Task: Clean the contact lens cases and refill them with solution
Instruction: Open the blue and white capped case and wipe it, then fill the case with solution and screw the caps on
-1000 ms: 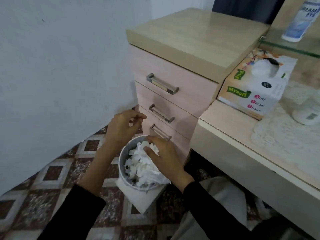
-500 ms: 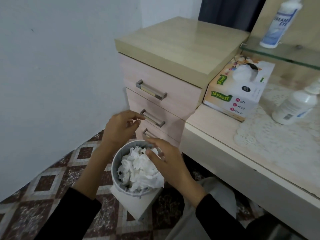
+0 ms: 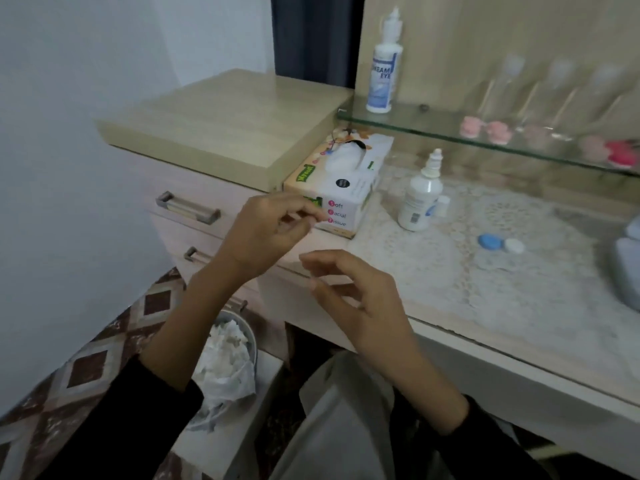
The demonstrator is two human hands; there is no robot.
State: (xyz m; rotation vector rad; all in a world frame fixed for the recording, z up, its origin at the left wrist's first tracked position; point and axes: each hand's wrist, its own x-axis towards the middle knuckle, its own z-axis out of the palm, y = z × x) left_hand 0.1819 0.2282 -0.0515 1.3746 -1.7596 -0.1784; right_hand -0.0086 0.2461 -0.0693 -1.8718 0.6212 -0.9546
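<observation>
Hands: left hand (image 3: 273, 230) fingertips pinched, contents unclear; right hand (image 3: 360, 299) loosely curled, empty. Risk: careless reach topples solution bottle (image 3: 420, 199) near lens case (image 3: 498, 243).

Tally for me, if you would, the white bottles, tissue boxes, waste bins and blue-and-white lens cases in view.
White bottles: 2
Tissue boxes: 1
Waste bins: 1
Blue-and-white lens cases: 1
Total: 5

A drawer unit (image 3: 221, 123) is set against a white wall (image 3: 86, 133) at the desk's (image 3: 519, 358) left edge. The floor (image 3: 86, 368) is laid with brown diamond tiles.
</observation>
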